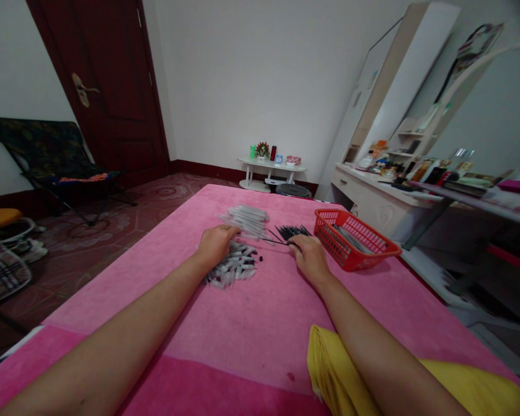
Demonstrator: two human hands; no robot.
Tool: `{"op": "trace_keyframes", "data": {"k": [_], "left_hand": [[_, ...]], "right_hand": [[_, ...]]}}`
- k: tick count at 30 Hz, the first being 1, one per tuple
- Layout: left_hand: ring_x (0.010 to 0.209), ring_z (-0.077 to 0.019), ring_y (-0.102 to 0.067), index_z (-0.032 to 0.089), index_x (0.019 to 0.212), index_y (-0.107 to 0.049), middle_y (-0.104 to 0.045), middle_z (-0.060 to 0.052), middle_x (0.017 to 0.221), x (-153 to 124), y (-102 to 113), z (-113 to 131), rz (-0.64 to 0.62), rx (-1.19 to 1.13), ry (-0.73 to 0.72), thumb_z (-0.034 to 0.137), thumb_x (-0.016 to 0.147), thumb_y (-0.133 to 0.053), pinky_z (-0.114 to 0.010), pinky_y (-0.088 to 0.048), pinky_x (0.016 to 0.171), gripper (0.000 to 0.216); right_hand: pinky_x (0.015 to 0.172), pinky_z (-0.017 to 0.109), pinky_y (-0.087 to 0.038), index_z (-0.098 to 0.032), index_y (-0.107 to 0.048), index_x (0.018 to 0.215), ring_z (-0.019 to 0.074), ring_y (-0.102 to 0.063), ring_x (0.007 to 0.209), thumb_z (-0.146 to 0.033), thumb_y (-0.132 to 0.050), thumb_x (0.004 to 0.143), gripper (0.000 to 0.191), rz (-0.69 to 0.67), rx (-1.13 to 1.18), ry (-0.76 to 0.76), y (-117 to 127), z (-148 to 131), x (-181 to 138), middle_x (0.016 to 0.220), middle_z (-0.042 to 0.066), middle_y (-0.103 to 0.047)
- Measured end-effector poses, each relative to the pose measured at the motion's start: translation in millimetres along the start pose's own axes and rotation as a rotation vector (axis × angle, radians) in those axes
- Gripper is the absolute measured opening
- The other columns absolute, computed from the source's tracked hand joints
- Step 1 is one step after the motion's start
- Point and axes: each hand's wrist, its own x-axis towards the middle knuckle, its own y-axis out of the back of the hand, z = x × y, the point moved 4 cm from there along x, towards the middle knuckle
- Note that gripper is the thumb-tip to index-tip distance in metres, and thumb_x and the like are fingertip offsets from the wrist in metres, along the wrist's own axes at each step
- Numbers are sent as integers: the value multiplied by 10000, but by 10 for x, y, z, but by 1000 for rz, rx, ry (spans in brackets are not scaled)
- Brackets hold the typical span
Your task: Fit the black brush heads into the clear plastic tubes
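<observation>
I worry about the heap of grey capped pieces (234, 267). My left hand (214, 242) lies curled on its 11 o'clock edge, and a nudge could scatter them across the pink cloth (251, 323). I cannot tell whether it grips any. My right hand (308, 254) touches the black rods (292, 232) at its 11 o'clock, with fingers bent and closure unclear. The red basket (333, 245) sits at its 2 o'clock.

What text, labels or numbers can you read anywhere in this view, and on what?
No text is readable.
Jars and boxes on the dresser: labels too small and blurred.
Items on the white side table: too small.
Picture at upper right: blurred.
Red basket and grey pieces by the left hand: no print visible.
</observation>
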Motion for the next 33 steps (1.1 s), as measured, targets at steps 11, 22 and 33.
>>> {"op": "trace_keyframes", "data": {"k": [11,22,33], "left_hand": [[936,-200,-617,274,1017,-643,-681,-20,1014,0,-13,-4,3,12,-63,30,693,-473,-255,-456,716,440],[938,-204,-627,288,1022,-659,-690,-19,1030,-5,-36,-59,25,-44,-10,75,725,-497,-256,-465,736,399],[957,-191,-625,292,1052,-650,-692,-16,1029,-8,-65,80,-16,-103,-105,74,733,-497,-255,-468,775,416]], "right_hand": [[807,314,-308,-175,-649,897,201,-522,872,-154,-476,850,180,13,-110,129,136,-250,60,869,66,-637],[792,322,-296,-176,-648,937,212,-531,905,-156,-466,859,200,-7,-163,23,150,-325,88,907,84,-645],[822,324,-332,-188,-659,870,208,-553,884,-185,-523,839,139,-16,-59,39,131,-413,87,883,68,-661]]}}
